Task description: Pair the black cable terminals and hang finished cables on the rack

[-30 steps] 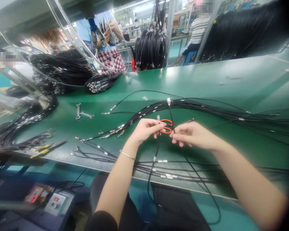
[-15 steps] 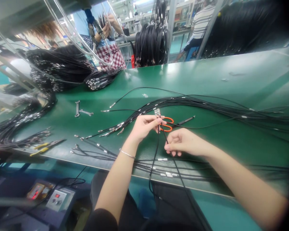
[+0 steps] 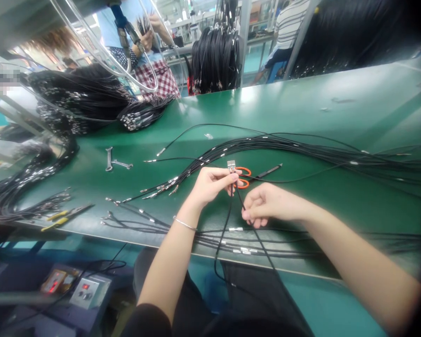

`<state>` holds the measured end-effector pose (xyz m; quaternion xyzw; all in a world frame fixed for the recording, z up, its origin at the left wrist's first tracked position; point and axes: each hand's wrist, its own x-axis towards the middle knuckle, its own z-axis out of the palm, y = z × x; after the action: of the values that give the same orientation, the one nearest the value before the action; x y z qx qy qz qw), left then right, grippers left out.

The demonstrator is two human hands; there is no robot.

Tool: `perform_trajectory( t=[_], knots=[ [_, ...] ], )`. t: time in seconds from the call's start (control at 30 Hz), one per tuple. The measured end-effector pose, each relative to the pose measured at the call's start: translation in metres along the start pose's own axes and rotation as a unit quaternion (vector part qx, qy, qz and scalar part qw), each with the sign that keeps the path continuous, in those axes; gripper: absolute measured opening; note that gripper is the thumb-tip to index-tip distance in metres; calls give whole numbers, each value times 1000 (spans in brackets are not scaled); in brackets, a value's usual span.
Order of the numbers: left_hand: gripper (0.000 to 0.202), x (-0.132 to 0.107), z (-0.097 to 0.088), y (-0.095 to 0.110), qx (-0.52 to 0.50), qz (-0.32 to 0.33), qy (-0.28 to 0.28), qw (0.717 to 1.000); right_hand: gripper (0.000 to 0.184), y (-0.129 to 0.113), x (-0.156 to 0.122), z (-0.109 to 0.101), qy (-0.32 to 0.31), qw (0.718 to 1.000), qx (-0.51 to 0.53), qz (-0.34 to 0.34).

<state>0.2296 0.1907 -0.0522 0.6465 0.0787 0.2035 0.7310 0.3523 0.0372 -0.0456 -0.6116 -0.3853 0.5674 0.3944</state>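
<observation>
Between the thumb and fingers of my left hand are the ends of two black cables, their flat silvery end fittings standing up side by side above the fingertips. My right hand is closed lower down on one of these, a black cable that runs down past the table's front edge. The other cable hangs in a loop below my left hand. Just behind my fingers lie orange-handled scissors, partly hidden by my left hand.
A long bundle of black cables stretches across the green table; more cables lie along the front edge. Two wrenches and yellow-handled pliers are at left. Cable heaps and a co-worker are behind.
The two end fittings, slightly apart before, now sit level and close together in my left hand. My hands have hardly moved; the whole view has shifted a little.
</observation>
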Motion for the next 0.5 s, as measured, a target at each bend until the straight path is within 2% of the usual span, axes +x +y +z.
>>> perform_trajectory(
  t=[0.07,0.13,0.17,0.23,0.3,0.5],
  knots=[
    [33,-2,4,-3,5,-21,-35,999,46,-3,-1,-5,91,994,16,-60],
    [33,-4,10,-5,8,-49,-78,996,47,-5,-1,-10,203,966,43,-155],
    [33,-5,13,-6,8,-63,-99,993,47,-5,-1,-12,236,952,50,-190],
    [31,-7,18,-6,7,-83,-131,988,49,-6,-2,-14,258,939,48,-221],
    [29,-9,22,-7,8,-91,-148,985,49,-7,-3,-14,255,941,28,-221],
    [31,-10,24,-8,-2,-109,-137,985,48,-7,-2,-14,257,947,16,-195]
  ],
)
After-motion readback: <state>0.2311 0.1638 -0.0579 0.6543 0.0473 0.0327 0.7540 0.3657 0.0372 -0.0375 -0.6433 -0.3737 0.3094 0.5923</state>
